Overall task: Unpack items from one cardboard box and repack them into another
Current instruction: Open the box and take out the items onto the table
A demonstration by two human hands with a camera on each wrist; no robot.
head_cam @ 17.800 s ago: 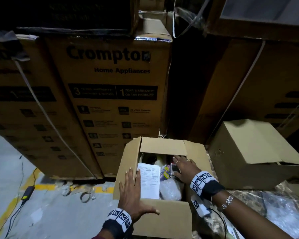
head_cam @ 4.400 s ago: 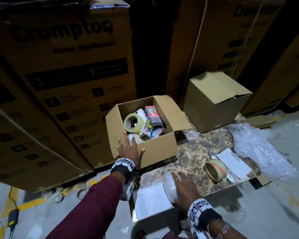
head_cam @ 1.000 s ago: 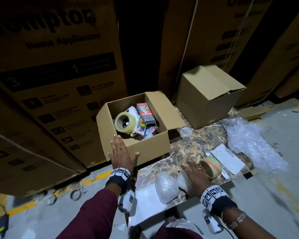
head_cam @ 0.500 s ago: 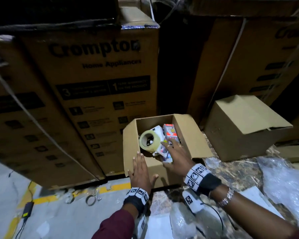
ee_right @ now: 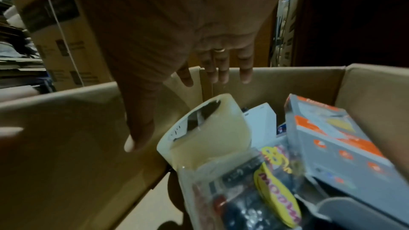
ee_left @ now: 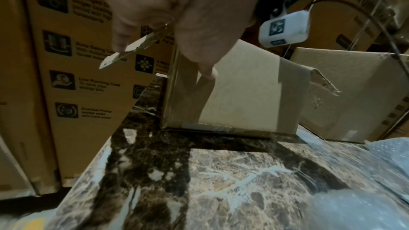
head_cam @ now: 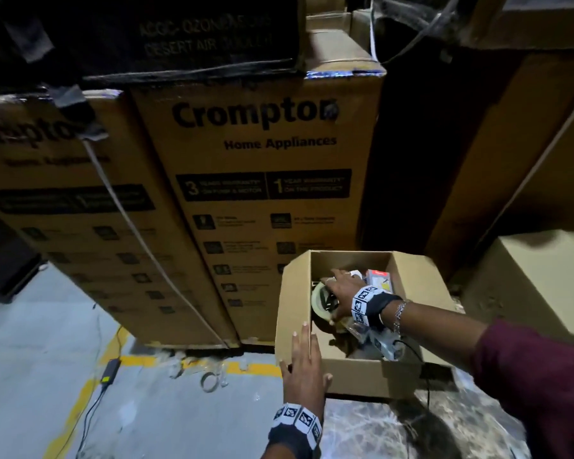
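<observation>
Currently, open cardboard box [head_cam: 352, 376] on marble tabletop [ee_left: 243, 172]: contains tape roll [ee_right: 205, 134], grey-orange carton [ee_right: 332, 137], plastic packet [ee_right: 254, 190]. Left hand [head_cam: 304, 369], grip wide, fingers flat against near corner. Right hand [head_cam: 340, 288], grip wide, fingers spread above tape roll, holding nothing.

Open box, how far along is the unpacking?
Done: bubble wrap lies out on the marble slab. In hand: left hand steadies the open box, right hand hovers open over the tape roll. Left: tape roll, grey-orange carton and plastic packet sit inside; the second box looks closed.
</observation>
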